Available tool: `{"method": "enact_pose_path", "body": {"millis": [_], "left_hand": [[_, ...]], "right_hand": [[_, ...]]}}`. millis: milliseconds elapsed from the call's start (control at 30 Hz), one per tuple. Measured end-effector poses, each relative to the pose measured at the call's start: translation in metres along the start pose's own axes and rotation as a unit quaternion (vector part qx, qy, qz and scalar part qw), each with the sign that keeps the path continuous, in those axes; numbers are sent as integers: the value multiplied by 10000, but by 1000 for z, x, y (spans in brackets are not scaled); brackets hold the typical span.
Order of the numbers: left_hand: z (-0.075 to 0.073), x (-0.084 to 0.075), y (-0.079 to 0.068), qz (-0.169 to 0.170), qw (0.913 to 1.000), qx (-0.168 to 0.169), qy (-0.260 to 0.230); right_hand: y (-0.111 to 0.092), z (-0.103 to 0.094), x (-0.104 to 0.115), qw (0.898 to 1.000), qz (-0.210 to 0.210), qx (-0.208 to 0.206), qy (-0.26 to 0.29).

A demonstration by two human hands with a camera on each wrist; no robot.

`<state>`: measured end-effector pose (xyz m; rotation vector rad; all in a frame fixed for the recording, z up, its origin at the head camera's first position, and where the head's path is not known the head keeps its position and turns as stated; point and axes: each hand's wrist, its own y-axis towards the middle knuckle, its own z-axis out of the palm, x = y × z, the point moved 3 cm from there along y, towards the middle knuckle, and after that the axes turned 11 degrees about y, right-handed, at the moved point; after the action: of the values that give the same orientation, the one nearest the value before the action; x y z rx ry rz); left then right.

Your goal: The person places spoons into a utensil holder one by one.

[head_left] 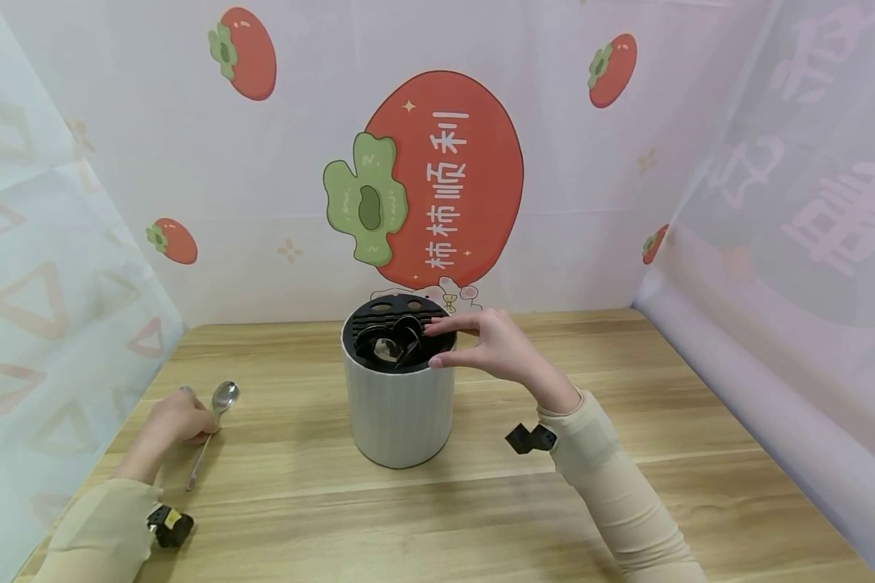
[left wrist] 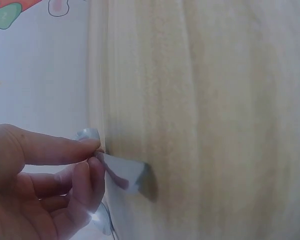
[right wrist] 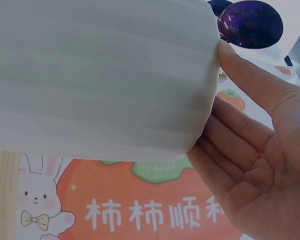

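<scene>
A silver spoon (head_left: 224, 397) slants on the left of the table, and my left hand (head_left: 178, 417) pinches its handle. In the left wrist view, the flat handle end (left wrist: 125, 172) sticks out past the thumb and curled fingers. Part of a second silver spoon (left wrist: 102, 220) shows beyond that hand, mostly hidden by it. A ribbed white utensil holder (head_left: 399, 417) with a black slotted top stands in the middle. My right hand (head_left: 492, 348) is at its right rim, thumb and fingers spread apart. Dark shiny spoon bowls (right wrist: 250, 24) stick up from the holder, close to the thumb.
The wood-grain table (head_left: 299, 518) ends at a back wall sheet (head_left: 284, 162) printed with persimmons. Hanging sheets (head_left: 44, 243) also border the left and right sides. A small black wrist camera (head_left: 532, 438) is strapped to each sleeve.
</scene>
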<state>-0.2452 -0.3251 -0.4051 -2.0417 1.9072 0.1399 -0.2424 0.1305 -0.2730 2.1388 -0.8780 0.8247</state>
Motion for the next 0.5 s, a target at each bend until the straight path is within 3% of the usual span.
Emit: {"method": "enact_pose_path", "body": {"millis": [500], "left_hand": [[-4,-4,-3,118,9999,-53,79]], "right_hand": [[1,0,1,10000,-6,19,20]]}}
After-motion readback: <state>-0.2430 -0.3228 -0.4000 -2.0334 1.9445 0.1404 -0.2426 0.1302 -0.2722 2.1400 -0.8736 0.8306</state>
